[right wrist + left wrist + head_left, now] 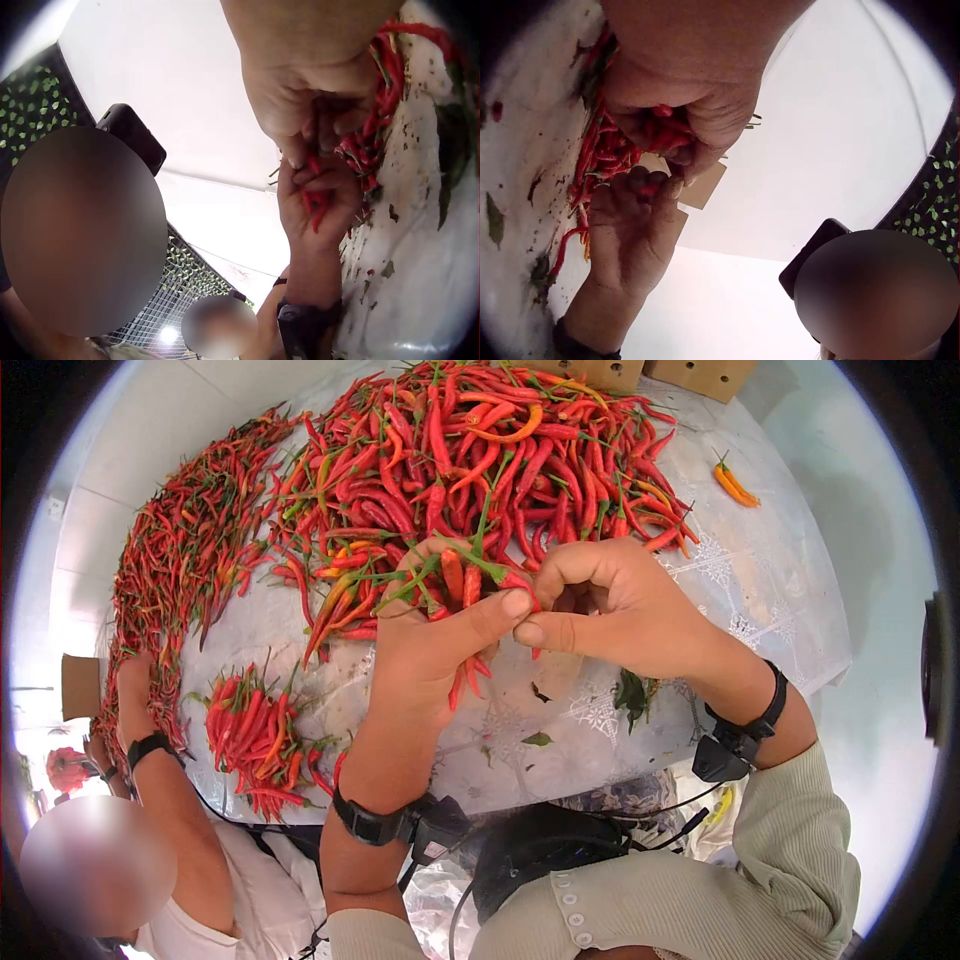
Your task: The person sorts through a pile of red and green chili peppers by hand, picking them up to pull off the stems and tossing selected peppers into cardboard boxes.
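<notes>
In the head view my left hand (425, 655) holds a small bunch of red chili peppers (472, 585), green stems up and red tips showing below the palm. My right hand (630, 610) meets it thumb to thumb, thumb and forefinger pinching one red chili (518, 582) at the bunch's edge. From the right wrist, the chilies (319, 206) lie across the left palm under curled fingers. The left wrist view shows more red chilies (667, 131) inside that grip. Just beyond both hands lies a big heap of chilies (480, 460).
A second heap (170, 550) spreads along the left, where another person's hand (133, 685) reaches in. A smaller chili pile (255, 730) sits near the front edge. Loose leaves (632, 695) and two orange chilies (737, 484) lie on the covered table (590, 750). Cardboard boxes (705, 375) stand behind.
</notes>
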